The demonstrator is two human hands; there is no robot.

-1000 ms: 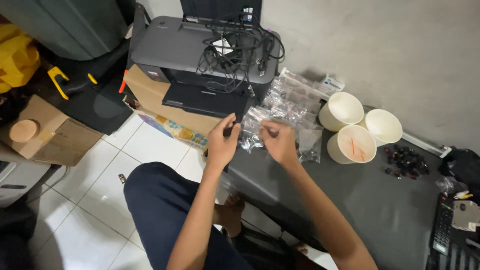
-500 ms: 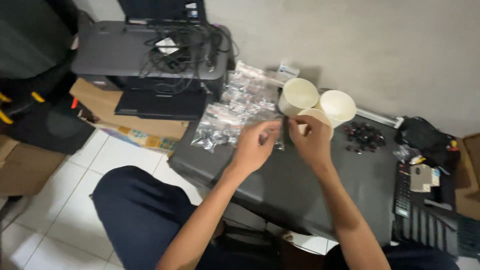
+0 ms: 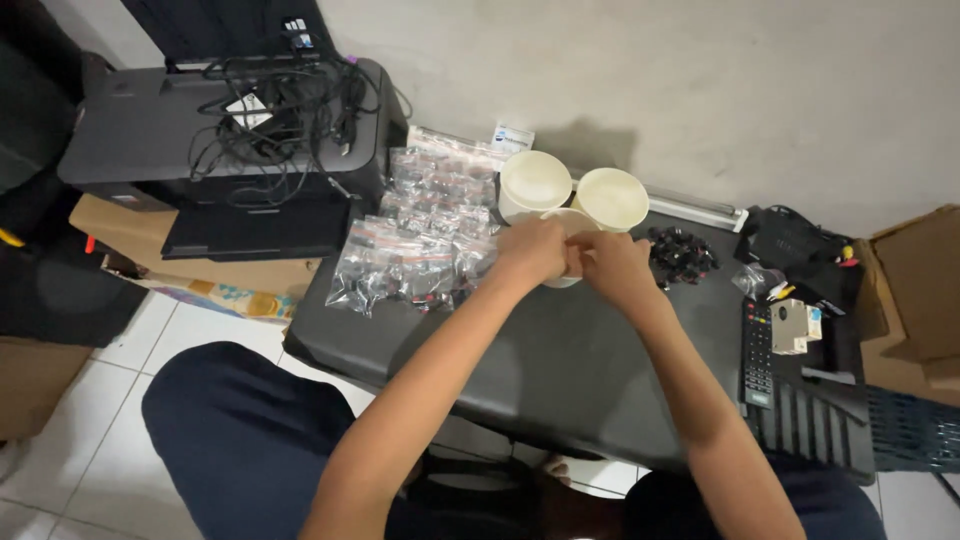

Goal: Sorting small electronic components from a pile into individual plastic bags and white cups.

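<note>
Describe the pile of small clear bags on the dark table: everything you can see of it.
The pile of small clear bags lies on the left part of the dark table, between the printer and the three cream cups. The bags look like thin, glossy plastic, each holding small dark pieces with touches of red; the contents are too small to tell apart. They lie flat, overlapping loosely, the pile reaching from the wall down to the table's left edge. The left hand is close beside its right edge; contact cannot be told.

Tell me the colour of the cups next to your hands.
Cream-white: the cups by the hands, seen in the head view.
</note>
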